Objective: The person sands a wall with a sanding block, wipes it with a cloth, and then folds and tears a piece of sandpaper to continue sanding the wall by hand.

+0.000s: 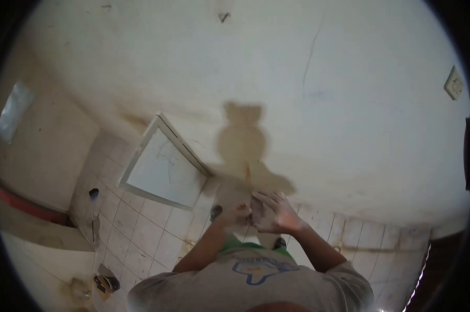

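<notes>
In front of my shirt, low over the floor tiles, my two hands come close together. My left hand (pixel 239 215) has its fingers curled in a pinch; I cannot tell what, if anything, is in it. Beside it, my right hand (pixel 279 212) has its fingers stretched toward the left hand, its thumb apart from them. A dim, brownish patch shows in the gap between the two hands. The shadow (pixel 242 138) of my head and body falls on the wall beyond them.
A pale wall (pixel 359 125) with stains fills the view ahead. At left a white framed panel (pixel 164 161) leans out at an angle over the tiled floor (pixel 136 223). A switch plate (pixel 454 84) is on the right. Some dark object (pixel 106 283) lies on the floor at lower left.
</notes>
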A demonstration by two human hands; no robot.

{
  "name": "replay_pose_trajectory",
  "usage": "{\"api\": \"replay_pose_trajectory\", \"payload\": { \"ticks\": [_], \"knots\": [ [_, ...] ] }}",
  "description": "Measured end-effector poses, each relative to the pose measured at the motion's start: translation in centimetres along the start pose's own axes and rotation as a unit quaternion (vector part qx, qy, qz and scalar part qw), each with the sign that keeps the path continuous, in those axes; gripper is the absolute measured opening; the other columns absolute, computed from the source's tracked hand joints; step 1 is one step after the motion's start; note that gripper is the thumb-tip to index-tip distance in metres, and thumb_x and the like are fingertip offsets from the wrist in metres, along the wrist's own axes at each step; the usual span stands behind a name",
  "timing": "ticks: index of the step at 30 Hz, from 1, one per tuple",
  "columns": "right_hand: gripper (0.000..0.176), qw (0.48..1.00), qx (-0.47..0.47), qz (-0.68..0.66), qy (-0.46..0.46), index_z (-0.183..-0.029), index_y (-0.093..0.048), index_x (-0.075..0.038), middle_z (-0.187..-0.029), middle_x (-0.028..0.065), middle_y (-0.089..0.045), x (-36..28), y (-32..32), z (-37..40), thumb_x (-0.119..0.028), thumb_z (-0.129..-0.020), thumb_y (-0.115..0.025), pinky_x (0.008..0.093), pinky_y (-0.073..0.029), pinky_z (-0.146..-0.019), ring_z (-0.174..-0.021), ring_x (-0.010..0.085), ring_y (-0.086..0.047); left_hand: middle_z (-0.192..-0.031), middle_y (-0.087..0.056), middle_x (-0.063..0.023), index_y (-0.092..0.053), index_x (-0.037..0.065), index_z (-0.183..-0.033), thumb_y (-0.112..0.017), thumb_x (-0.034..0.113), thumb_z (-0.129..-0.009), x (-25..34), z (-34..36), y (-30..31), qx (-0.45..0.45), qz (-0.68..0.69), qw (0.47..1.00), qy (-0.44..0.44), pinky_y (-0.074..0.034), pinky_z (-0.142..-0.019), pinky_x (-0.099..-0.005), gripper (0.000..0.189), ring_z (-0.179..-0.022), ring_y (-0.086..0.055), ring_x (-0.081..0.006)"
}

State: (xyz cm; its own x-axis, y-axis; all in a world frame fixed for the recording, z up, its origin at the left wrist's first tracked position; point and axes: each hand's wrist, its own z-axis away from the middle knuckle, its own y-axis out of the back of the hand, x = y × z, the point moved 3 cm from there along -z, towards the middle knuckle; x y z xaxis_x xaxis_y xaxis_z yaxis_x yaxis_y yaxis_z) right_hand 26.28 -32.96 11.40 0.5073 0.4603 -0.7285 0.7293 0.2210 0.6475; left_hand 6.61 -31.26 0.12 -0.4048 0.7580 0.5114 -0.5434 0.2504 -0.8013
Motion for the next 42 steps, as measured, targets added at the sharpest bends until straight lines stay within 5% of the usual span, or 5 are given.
{"api": "replay_pose_trajectory", "payload": {
  "ticks": [13, 17, 26, 37, 42],
  "knots": [
    [0.072, 0.967, 0.195, -0.004, -0.163, -0.140, -0.051, -0.013, -0.127, 0.0193, -0.048, -5.6, -13.0, -23.4, -0.031, -0.079, -0.083, 0.0452, -0.045, -0.100, -0.118, 0.0389, -0.050, -0.109, -0.063, -0.0071, -0.052, 0.002, -0.131, -0.079, 0.005, -0.079, 27.1, 0.2, 11.8, -0.185, -0.142, 0.963, 0.132, -0.053, -0.088, -0.0356, 0.058, -0.101, -0.063, -0.0203],
    [0.073, 0.957, 0.231, -0.043, -0.172, -0.136, -0.054, -0.011, -0.118, 0.0164, -0.052, -7.4, -12.7, -25.8, -0.032, -0.074, -0.087, 0.0422, -0.048, -0.088, -0.109, 0.0342, -0.054, -0.090, -0.063, 0.0000, -0.061, 0.000, -0.118, -0.092, 0.037, -0.069, 31.5, -1.0, 11.1, -0.310, -0.304, 0.888, 0.153, -0.048, -0.075, -0.0252, 0.069, -0.086, -0.060, -0.0101],
    [0.048, 0.886, 0.373, -0.144, -0.236, -0.108, -0.070, -0.005, -0.085, 0.0058, -0.065, -7.6, -14.5, -26.3, -0.028, -0.071, -0.091, 0.0292, -0.046, -0.067, -0.074, 0.0145, -0.057, -0.109, -0.067, -0.0084, -0.063, -0.006, -0.118, -0.058, 0.031, -0.103, 32.9, -1.3, 13.8, -0.200, -0.469, 0.856, 0.087, -0.049, -0.090, -0.0338, 0.040, -0.103, -0.060, -0.0175],
    [0.017, 0.880, 0.188, -0.355, -0.255, -0.083, -0.068, -0.005, -0.077, 0.0002, -0.068, 0.0, -16.4, -23.7, -0.004, -0.074, -0.083, 0.0238, -0.046, -0.063, -0.069, 0.0064, -0.058, -0.093, -0.063, -0.0156, -0.050, 0.004, -0.122, -0.073, 0.023, -0.085, 34.0, 3.0, 3.4, -0.373, -0.789, 0.452, 0.187, -0.050, -0.076, -0.0396, 0.047, -0.085, -0.063, -0.0300],
    [0.021, 0.797, 0.347, -0.440, -0.224, -0.082, -0.064, -0.007, -0.071, -0.0043, -0.061, 0.9, -15.2, -23.2, 0.002, -0.076, -0.082, 0.0215, -0.044, -0.060, -0.064, 0.0031, -0.056, -0.086, -0.061, -0.0123, -0.051, 0.004, -0.121, -0.075, 0.029, -0.090, 33.3, 0.7, 2.9, -0.354, -0.779, 0.513, 0.069, -0.050, -0.075, -0.0375, 0.046, -0.085, -0.063, -0.0247]
  ]
}}
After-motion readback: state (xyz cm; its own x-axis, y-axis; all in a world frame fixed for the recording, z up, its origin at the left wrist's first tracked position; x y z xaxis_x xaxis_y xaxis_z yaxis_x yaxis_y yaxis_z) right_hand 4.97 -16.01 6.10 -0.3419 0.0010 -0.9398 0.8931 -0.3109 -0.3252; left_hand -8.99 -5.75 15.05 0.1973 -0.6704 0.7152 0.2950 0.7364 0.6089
